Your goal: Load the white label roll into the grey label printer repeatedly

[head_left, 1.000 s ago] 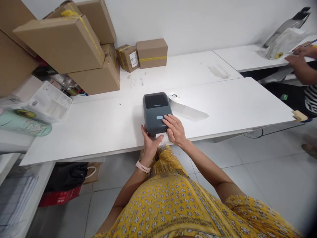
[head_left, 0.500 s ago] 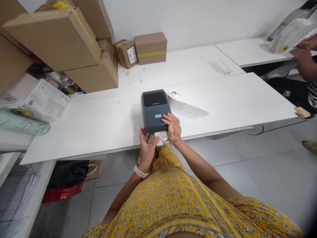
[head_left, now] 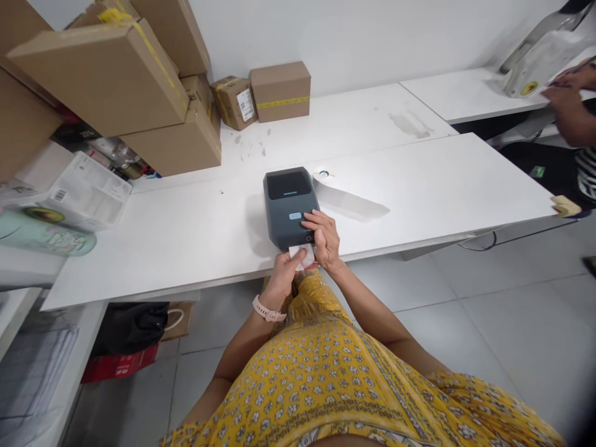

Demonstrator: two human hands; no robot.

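A dark grey label printer (head_left: 291,208) sits near the front edge of the white table. From its front slot sticks a short white label (head_left: 295,251), partly covered by my fingers. My left hand (head_left: 285,270) pinches this label, thumb on top and the other fingers beneath. Resting over the printer's front right corner, my right hand (head_left: 326,241) has its fingertips on the top cover and its thumb down by the label's edge. Behind the printer on the right lies a roll of white labels (head_left: 323,175), and a loose strip (head_left: 356,205) trails off it to the right.
Cardboard boxes (head_left: 107,81) are stacked at the left, with two smaller boxes (head_left: 280,93) against the wall. A mint-green bottle (head_left: 51,234) and a white carton (head_left: 88,192) stand at the left edge. Another person's hands (head_left: 570,93) show at the far right.
My left hand has moved right and closed its thumb and fingers on the label at the printer's front. My right hand stays on the printer's corner.
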